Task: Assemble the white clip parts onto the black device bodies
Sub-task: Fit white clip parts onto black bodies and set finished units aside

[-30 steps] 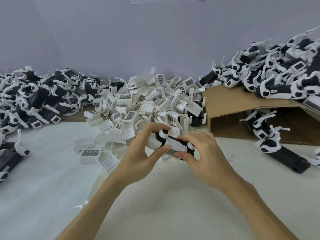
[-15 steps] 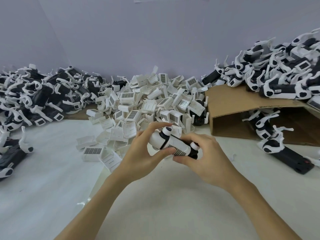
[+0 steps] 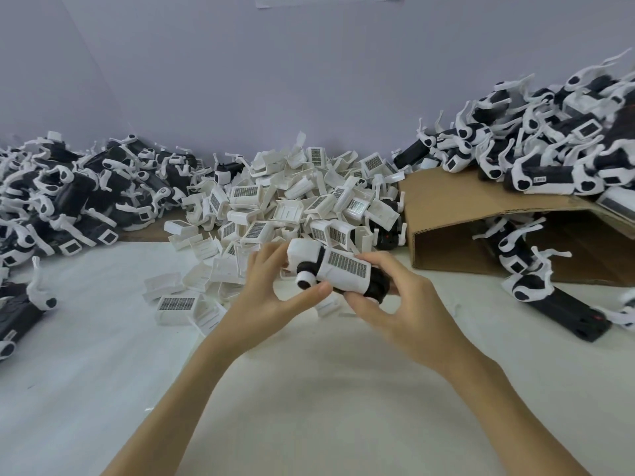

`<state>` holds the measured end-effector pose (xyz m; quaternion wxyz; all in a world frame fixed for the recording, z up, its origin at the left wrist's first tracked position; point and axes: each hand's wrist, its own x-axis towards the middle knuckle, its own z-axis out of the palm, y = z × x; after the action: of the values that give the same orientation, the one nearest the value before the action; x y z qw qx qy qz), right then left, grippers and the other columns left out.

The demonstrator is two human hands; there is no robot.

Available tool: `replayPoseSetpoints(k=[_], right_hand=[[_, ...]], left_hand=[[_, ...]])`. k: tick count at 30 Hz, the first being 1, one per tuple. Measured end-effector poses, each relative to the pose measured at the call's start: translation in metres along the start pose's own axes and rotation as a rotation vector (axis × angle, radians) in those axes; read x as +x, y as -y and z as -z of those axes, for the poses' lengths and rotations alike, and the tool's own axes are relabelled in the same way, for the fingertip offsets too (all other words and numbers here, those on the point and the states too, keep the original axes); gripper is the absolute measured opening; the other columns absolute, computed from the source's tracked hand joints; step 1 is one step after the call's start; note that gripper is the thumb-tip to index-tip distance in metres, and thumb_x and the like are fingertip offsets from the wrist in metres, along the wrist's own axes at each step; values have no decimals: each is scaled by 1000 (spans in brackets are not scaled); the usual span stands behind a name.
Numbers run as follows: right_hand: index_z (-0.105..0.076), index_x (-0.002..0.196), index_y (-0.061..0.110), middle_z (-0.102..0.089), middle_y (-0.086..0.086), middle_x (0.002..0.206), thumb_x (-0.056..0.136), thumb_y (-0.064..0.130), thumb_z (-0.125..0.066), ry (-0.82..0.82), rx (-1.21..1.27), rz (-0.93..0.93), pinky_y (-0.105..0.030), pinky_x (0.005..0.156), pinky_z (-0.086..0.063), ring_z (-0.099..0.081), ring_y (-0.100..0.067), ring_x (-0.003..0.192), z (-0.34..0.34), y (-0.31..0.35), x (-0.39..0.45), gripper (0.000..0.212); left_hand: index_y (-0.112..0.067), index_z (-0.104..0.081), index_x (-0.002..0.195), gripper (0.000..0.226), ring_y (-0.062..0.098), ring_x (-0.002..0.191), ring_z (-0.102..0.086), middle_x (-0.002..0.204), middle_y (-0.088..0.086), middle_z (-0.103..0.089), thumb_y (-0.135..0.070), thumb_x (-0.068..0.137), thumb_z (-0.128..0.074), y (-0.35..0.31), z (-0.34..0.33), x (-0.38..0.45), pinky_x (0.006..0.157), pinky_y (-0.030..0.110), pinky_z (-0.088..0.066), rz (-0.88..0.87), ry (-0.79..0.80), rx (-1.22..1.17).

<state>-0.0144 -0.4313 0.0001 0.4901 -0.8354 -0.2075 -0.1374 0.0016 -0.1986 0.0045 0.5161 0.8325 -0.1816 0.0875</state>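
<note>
We hold one black device body (image 3: 377,285) above the white table (image 3: 309,389), just in front of the heap of loose white clip parts (image 3: 292,201). Our left hand (image 3: 271,297) grips its left end, thumb under the round cap, while our right hand (image 3: 405,310) pinches the right end, where a white clip part (image 3: 345,269) with a grid label sits on the body.
</note>
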Motion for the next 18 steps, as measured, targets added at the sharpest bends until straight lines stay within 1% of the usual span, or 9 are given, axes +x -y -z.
replayPoseSetpoints(k=[2, 4, 7, 9, 11, 13, 14, 16, 18], right_hand=[[-61, 130, 35, -71, 19, 120, 91, 37, -73, 76, 122, -44, -30, 97, -55, -67, -11, 116, 3, -1, 1, 40], [-59, 136, 40, -66, 18, 129, 93, 38, -71, 90, 134, -22, -21, 96, -51, -62, -11, 123, -1, -3, 2, 45], [-52, 147, 36, -58, 19, 139, 92, 38, -78, 1, -116, 53, -12, 100, -44, -55, -3, 129, -14, -6, -1, 61], [-58, 145, 25, -66, 9, 131, 91, 36, -79, -112, -306, 96, -23, 99, -50, -62, -9, 120, -23, -9, -2, 58], [-63, 139, 19, -73, 2, 114, 92, 32, -79, -193, -414, 119, -35, 84, -58, -68, -21, 100, -26, -10, -1, 52], [-65, 137, 18, -73, 2, 98, 91, 31, -80, -206, -470, 125, -38, 72, -57, -66, -24, 82, -25, -10, 0, 50], [-66, 136, 18, -73, 3, 96, 90, 31, -80, -199, -486, 126, -38, 71, -56, -65, -24, 80, -24, -11, 0, 50], [-65, 137, 21, -72, 7, 105, 91, 35, -78, -147, -474, 110, -37, 80, -57, -65, -20, 91, -21, -15, 0, 50], [-61, 140, 32, -63, 27, 119, 93, 43, -74, -37, -348, 80, -27, 93, -53, -61, -4, 110, -18, -19, 0, 50]], left_hand=[[-61, -59, 124, 49, 7, 131, -54, 135, -20, -60, -68, 78, -74, -1, 3, -1, 109, 31, -43, 34, 43, -89], [-39, -62, 129, 56, 13, 126, -63, 128, -9, -70, -63, 81, -77, -2, -1, -2, 109, 45, -48, 66, 23, -189], [-23, -60, 119, 64, 21, 110, -71, 110, 1, -75, -66, 77, -80, -6, -17, -3, 104, 56, -52, 136, -103, -275], [-22, -62, 112, 60, 21, 102, -73, 103, 0, -76, -68, 77, -78, -6, -28, -5, 101, 52, -54, 153, -160, -238], [-27, -64, 106, 53, 13, 99, -73, 98, -7, -76, -71, 78, -74, -5, -34, -6, 95, 37, -56, 139, -200, -139], [-34, -63, 103, 54, 7, 96, -71, 95, -12, -75, -79, 75, -68, -5, -32, -5, 85, 20, -53, 129, -209, -50], [-36, -64, 104, 55, 6, 96, -70, 95, -13, -75, -82, 74, -65, -6, -29, -3, 82, 18, -51, 129, -191, -31], [-34, -68, 104, 57, 8, 94, -70, 96, -12, -75, -83, 76, -60, -6, -27, -3, 81, 23, -52, 132, -164, -52], [-30, -73, 98, 58, 9, 87, -70, 90, -10, -76, -82, 79, -56, -5, -25, -5, 78, 26, -51, 127, -198, -86]])
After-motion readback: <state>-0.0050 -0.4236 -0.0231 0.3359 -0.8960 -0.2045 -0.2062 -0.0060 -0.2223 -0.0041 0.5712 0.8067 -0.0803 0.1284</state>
